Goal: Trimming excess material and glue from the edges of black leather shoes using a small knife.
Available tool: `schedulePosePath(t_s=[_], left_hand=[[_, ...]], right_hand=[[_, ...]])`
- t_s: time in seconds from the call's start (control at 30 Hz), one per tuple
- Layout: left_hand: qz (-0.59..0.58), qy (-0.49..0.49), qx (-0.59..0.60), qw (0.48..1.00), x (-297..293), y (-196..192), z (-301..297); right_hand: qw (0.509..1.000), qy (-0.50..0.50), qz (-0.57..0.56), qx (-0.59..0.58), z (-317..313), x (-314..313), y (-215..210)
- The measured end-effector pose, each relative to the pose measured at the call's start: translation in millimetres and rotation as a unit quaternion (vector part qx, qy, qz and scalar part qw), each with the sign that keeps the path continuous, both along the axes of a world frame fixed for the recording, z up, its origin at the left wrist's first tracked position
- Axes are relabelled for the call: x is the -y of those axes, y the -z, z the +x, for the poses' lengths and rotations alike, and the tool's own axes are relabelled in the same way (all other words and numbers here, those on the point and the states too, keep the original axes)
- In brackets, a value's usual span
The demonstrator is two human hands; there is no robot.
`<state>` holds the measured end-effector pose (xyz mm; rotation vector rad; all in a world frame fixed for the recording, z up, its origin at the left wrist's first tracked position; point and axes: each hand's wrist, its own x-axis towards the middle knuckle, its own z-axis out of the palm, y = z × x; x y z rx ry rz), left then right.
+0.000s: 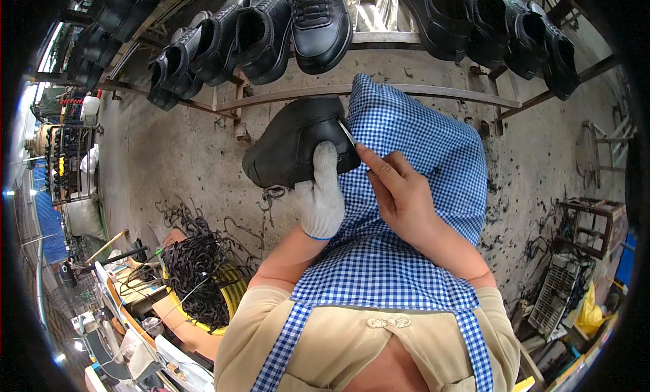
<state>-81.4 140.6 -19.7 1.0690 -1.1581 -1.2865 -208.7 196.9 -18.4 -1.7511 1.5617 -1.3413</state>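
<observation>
A black shoe is held over the floor, next to my blue-checked apron. My left hand, in a white knit glove, grips it with one finger laid along its side. Between the fingers of my right hand, which is bare, is a thin, pale, blade-like tool. Its tip meets the shoe's edge close to the apron. Most of the tool is hidden inside my right hand, so I cannot tell its full shape.
Ahead, a metal rack carries rows of black shoes. A yellow basket with a heap of black strips stands at my left, by a cluttered bench. To the right are a metal frame and a yellow bag. Dark scraps litter the concrete floor.
</observation>
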Motion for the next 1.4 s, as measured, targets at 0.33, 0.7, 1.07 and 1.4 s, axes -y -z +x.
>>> schedulePosePath(t_s=[0.33, 0.7, 1.07, 1.4], left_hand=[[-0.002, 0.025, 0.091, 0.996, -13, -7, -3], [0.001, 0.001, 0.032, 0.999, -2, -2, -7], [-0.02, -0.003, 0.034, 0.999, 0, 7, -3], [-0.089, 0.041, 0.119, 0.988, -12, 7, -7]], right_hand=[[1.0, 0.007, 0.006, 0.008, -9, 5, 1], [1.0, -0.002, 0.009, 0.016, -4, -3, 2], [1.0, -0.004, 0.013, 0.021, 0, -1, 2], [0.995, 0.023, -0.018, 0.095, 5, 16, 2]])
